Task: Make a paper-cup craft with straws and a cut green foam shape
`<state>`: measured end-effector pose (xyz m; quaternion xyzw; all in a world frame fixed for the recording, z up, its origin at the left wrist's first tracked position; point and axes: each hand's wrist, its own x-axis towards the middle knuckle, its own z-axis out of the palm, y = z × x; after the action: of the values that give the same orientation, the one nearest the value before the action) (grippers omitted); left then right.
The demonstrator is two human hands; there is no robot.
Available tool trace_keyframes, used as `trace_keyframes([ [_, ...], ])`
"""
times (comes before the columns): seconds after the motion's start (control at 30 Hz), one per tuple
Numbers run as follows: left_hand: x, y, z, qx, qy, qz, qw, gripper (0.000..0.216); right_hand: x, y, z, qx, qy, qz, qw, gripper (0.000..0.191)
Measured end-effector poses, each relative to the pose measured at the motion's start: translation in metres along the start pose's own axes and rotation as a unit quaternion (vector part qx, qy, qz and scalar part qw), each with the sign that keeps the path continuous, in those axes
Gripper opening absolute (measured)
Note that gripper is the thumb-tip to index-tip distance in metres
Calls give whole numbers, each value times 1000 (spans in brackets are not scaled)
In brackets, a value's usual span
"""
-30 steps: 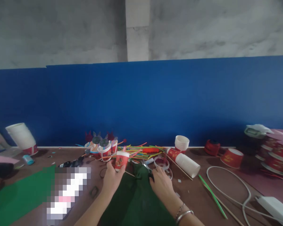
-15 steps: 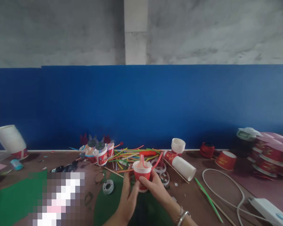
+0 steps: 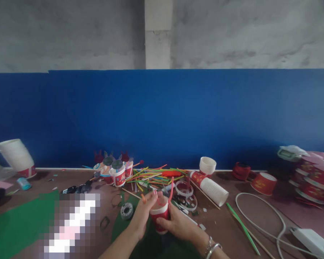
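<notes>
A red-and-white paper cup [image 3: 159, 219] is held tilted in front of me. My right hand [image 3: 176, 223] wraps its right side, thumb across the front. My left hand [image 3: 143, 214] is at the cup's left rim, its fingertips closed on a pinkish-red strip [image 3: 160, 197] at the cup's mouth. How the strip is fixed inside is hidden. A red straw-like stick [image 3: 172, 187] slants up from the right rim, and a short orange end [image 3: 143, 198] shows beside my left fingers.
A pile of coloured sticks [image 3: 151, 175] lies behind the cup. Decorated cups [image 3: 117, 174] stand left of it, a tape roll [image 3: 126, 210] nearer. At right are a lying cup stack [image 3: 213, 191], a white cable [image 3: 259, 194] and a power strip [image 3: 311, 241]. Green sheet [image 3: 24, 216] at left.
The cup has gone from upright to tilted. My left fingers have risen from its side to the rim, over the pinkish-red strip that stood up before. The view has shifted slightly.
</notes>
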<state>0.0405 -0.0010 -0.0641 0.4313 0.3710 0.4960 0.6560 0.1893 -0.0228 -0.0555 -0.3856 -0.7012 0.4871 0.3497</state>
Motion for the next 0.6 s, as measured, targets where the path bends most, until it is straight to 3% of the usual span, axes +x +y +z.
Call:
trace_keyframes([
  [0.1, -1, 2, 0, -7, 6, -13, 1000, 46, -1, -1, 1, 46, -48, 15, 998, 55],
  [0.17, 0, 2, -2, -3, 3, 15, 1000, 43, 1, 2, 3, 67, -31, 2, 997, 53],
  [0.33, 4, -2, -5, 59, 12, 83, 995, 34, 10, 22, 7, -13, 226, 4, 974, 50],
  [0.4, 5, -6, -6, 94, 3, 90, 992, 35, 12, 29, 7, -82, 265, -16, 961, 44],
  [0.5, 7, -10, -6, 111, -26, 93, 989, 35, 11, 31, 6, -193, 244, -74, 947, 37],
  [0.6, 8, -11, -7, 132, -30, 109, 985, 34, 7, 28, 4, -287, 171, -74, 940, 40],
])
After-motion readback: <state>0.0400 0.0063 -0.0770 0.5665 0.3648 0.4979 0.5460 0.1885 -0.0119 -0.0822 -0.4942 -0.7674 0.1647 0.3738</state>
